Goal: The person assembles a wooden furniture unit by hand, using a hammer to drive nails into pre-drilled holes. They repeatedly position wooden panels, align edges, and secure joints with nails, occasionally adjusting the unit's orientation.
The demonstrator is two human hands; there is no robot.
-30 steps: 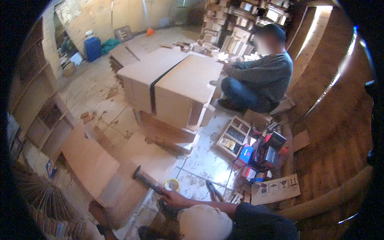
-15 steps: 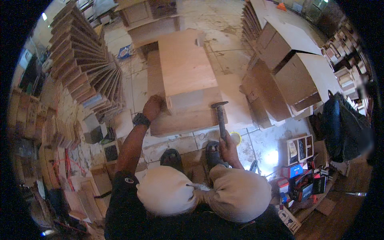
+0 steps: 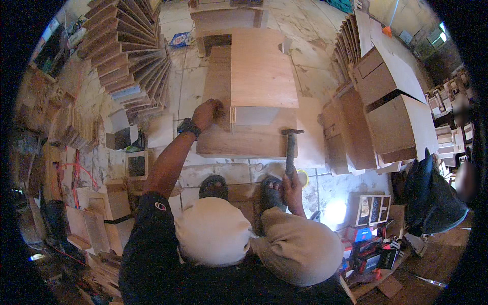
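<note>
My left hand (image 3: 207, 113) rests on the left edge of a plywood box (image 3: 254, 96) lying on the tiled floor ahead of my knees. There is a black watch on that wrist. My right hand (image 3: 292, 184) grips the handle of a hammer (image 3: 291, 147). The hammer's metal head points up and sits at the near right edge of the plywood box. My feet in dark sandals (image 3: 213, 185) stand on the floor just below the box.
Fanned stacks of wooden boards (image 3: 132, 56) lie at the upper left. Finished plywood boxes (image 3: 391, 112) stand on the right. A small wooden compartment tray (image 3: 371, 209) and coloured small boxes (image 3: 368, 249) sit at the lower right. Another person (image 3: 432, 198) is at the right edge.
The view swung from another person and boxes down to my own hands. In the last half second my left hand stayed on the plywood box and the hammer held near its edge.
</note>
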